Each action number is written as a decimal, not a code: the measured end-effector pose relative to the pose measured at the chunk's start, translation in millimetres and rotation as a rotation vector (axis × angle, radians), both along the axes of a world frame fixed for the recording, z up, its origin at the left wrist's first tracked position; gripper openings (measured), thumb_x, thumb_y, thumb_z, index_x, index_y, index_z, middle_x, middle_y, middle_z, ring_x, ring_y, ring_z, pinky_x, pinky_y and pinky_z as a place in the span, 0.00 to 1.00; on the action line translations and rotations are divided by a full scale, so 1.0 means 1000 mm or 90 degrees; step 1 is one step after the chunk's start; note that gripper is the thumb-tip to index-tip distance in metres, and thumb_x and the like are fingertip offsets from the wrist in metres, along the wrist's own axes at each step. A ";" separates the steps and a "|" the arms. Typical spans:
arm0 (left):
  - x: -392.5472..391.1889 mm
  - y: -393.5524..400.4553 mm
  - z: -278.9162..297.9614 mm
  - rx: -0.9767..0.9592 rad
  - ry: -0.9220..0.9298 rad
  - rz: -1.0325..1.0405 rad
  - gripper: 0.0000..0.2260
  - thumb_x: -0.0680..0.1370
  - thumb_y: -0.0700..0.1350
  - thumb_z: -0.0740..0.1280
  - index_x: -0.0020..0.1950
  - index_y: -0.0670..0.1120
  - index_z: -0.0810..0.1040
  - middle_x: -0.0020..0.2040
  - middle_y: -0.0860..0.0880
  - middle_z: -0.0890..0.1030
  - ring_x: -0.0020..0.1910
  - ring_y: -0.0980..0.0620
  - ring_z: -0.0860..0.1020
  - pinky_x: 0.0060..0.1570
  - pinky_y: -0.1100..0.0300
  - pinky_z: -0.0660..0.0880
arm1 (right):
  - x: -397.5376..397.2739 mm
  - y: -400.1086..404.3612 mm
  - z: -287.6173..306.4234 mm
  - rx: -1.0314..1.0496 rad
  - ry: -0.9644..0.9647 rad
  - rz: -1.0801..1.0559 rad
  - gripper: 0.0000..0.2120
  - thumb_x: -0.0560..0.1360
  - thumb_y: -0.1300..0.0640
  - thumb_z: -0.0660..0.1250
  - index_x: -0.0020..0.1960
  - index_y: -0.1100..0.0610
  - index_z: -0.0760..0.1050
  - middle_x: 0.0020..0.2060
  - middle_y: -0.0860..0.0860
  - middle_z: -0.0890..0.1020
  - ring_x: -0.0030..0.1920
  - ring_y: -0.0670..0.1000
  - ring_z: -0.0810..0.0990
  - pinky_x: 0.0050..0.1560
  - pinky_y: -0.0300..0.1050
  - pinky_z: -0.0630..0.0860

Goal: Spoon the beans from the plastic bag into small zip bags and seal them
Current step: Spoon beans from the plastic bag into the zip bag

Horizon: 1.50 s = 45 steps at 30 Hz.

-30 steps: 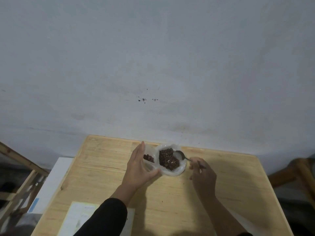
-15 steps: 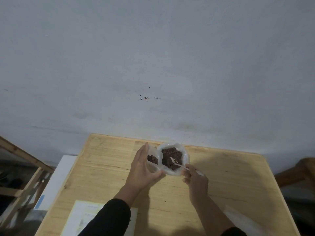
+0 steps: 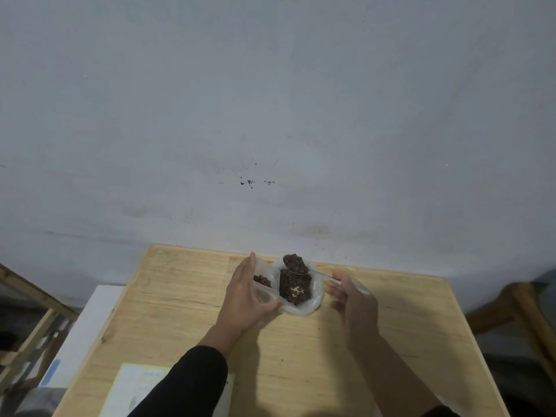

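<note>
**Loaded spoon over the bean bag**

Head view: A pale wooden worktop (image 3: 376,341) fills the lower half of the frame, set against a grey-white wall (image 3: 270,100) that carries a few dark specks near the centre. At the upper middle of the worktop, the left hand (image 3: 245,299) wraps its fingers and thumb round a small zip bag (image 3: 263,284), holding its mouth open; a few brown beans lie inside it. Touching it on the right sits the plastic bag (image 3: 313,302), its rolled rim open and a heap of brown beans (image 3: 293,288) within.

The right hand (image 3: 353,299), just right of the plastic bag, pinches the handle of a metal spoon (image 3: 301,267). The spoon's bowl is piled with beans and hangs above the far rim of the plastic bag. The hand is slightly blurred.

A black sleeve (image 3: 186,383) covers the left forearm at the lower centre. A printed sheet of paper (image 3: 132,389) lies on the worktop at the lower left. Wooden frames stand at both the left and right edges of the frame, and a white surface (image 3: 87,326) sits beside the worktop's left edge.
</note>
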<state>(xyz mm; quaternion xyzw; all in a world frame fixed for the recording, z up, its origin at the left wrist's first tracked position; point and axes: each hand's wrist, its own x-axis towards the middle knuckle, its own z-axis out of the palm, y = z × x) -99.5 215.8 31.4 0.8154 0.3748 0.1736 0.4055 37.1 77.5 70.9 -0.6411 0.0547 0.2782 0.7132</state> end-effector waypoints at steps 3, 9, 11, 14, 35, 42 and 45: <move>0.000 0.001 0.001 0.002 -0.008 -0.003 0.52 0.63 0.54 0.78 0.77 0.49 0.49 0.75 0.50 0.58 0.74 0.55 0.55 0.70 0.64 0.53 | -0.007 0.005 0.016 -0.001 -0.035 0.034 0.07 0.76 0.62 0.63 0.45 0.60 0.80 0.35 0.58 0.84 0.34 0.51 0.81 0.25 0.38 0.72; 0.001 -0.001 0.004 0.015 -0.032 0.008 0.51 0.63 0.52 0.79 0.77 0.47 0.51 0.74 0.49 0.60 0.73 0.54 0.58 0.69 0.67 0.54 | -0.030 0.013 0.020 -0.130 -0.469 0.200 0.07 0.76 0.62 0.65 0.44 0.59 0.82 0.33 0.47 0.83 0.28 0.45 0.79 0.30 0.35 0.76; 0.001 0.000 0.005 0.018 -0.037 0.010 0.51 0.63 0.52 0.79 0.77 0.48 0.52 0.73 0.49 0.62 0.73 0.53 0.60 0.71 0.62 0.59 | -0.034 0.014 0.018 -0.156 -0.691 0.241 0.08 0.74 0.61 0.64 0.44 0.58 0.82 0.37 0.45 0.83 0.37 0.40 0.79 0.42 0.27 0.73; 0.000 0.001 0.005 0.014 -0.046 0.014 0.50 0.63 0.52 0.79 0.77 0.49 0.52 0.73 0.50 0.63 0.72 0.53 0.62 0.70 0.57 0.63 | -0.033 0.012 0.015 -0.174 -0.843 0.270 0.09 0.71 0.60 0.64 0.45 0.59 0.83 0.38 0.49 0.83 0.39 0.40 0.78 0.45 0.23 0.70; -0.011 -0.001 0.004 0.075 -0.028 0.055 0.53 0.61 0.56 0.79 0.77 0.48 0.52 0.73 0.46 0.63 0.71 0.48 0.64 0.68 0.57 0.65 | 0.000 -0.056 -0.058 -0.367 -0.156 -0.127 0.04 0.72 0.56 0.67 0.43 0.54 0.81 0.37 0.51 0.80 0.41 0.52 0.76 0.46 0.41 0.67; -0.006 0.001 0.005 0.093 -0.026 0.049 0.53 0.60 0.55 0.79 0.77 0.47 0.53 0.72 0.46 0.65 0.71 0.49 0.64 0.68 0.53 0.65 | 0.005 -0.041 -0.087 -0.394 -0.161 -0.078 0.05 0.71 0.58 0.68 0.43 0.57 0.81 0.38 0.52 0.82 0.42 0.54 0.78 0.45 0.42 0.68; -0.004 0.002 0.004 0.100 -0.031 0.045 0.52 0.60 0.54 0.80 0.76 0.46 0.54 0.72 0.45 0.66 0.70 0.50 0.65 0.66 0.61 0.65 | 0.008 -0.035 -0.091 -0.409 -0.182 -0.061 0.03 0.71 0.60 0.68 0.43 0.59 0.80 0.37 0.52 0.80 0.40 0.52 0.76 0.44 0.41 0.65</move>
